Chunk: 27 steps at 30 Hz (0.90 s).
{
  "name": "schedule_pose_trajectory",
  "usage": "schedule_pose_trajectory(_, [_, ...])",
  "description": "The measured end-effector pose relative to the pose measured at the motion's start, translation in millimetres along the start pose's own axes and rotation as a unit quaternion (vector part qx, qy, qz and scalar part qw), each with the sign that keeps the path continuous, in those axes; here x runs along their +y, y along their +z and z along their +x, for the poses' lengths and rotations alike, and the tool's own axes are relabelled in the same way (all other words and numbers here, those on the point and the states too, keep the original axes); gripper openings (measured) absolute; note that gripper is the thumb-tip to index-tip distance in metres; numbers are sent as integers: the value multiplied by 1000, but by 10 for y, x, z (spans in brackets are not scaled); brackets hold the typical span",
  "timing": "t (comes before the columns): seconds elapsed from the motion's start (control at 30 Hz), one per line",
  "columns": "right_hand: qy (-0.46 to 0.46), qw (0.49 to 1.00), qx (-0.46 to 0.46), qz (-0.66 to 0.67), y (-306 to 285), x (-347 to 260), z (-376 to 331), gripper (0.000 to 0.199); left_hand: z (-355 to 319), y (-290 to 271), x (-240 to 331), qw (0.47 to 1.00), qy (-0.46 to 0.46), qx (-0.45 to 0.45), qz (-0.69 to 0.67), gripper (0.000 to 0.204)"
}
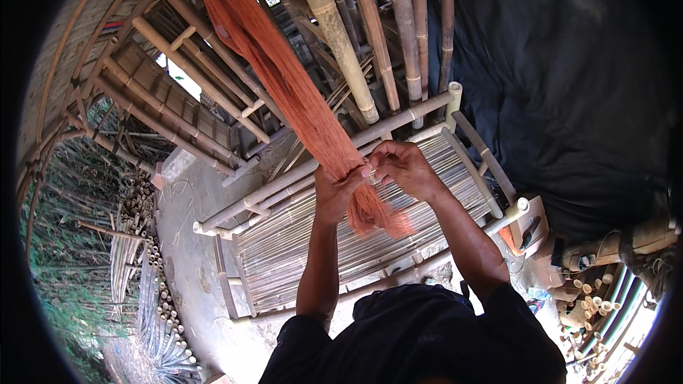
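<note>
A long bundle of rust-orange fibre strands [284, 78] runs down from the top of the view to my hands, its loose frayed end bunched just below them. My left hand [334, 193] is closed around the bundle near that lower end. Close on the right, my right hand [404, 169] has its fingers pinched together at the bundle's edge. Between the fingertips of both hands shows a thin pale strand, too small to name surely.
Beneath my hands stands a slatted bamboo bench [299, 256] with pole rails. Upright bamboo poles [341, 50] rise behind it. A dark cloth sheet [562, 99] hangs at the right. Cut bamboo pieces [596, 306] lie at the lower right, and stacked bamboo [160, 299] lines the left.
</note>
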State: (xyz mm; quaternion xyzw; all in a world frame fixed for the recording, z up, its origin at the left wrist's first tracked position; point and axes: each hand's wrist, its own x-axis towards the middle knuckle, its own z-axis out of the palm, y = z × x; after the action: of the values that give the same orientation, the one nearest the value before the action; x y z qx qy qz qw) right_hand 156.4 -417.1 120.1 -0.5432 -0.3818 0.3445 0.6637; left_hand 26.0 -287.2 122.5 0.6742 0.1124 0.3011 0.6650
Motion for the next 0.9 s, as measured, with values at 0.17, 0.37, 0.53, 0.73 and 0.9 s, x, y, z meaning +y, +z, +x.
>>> schedule_pose_trajectory(0.17, [36, 997, -17, 65, -25, 42, -14, 12, -6, 8, -17, 1000, 4, -2, -18, 22])
schedule_pose_trajectory(0.37, [26, 996, -15, 78, -17, 49, -38, 18, -6, -26, -84, 999, -2, 7, -44, 22])
schedule_pose_trajectory(0.53, [32, 998, -20, 47, -33, 46, -59, 17, -15, 110, 54, 996, -7, -26, -90, 18])
schedule_pose_trajectory(0.73, [42, 997, 8, 57, 26, -51, -93, 13, -30, 61, 6, 997, -12, 0, -82, 13])
schedule_pose_trajectory(0.9, [-3, 998, 3, 62, 38, -10, -57, 15, -13, 18, -127, 998, 5, 30, -58, 15])
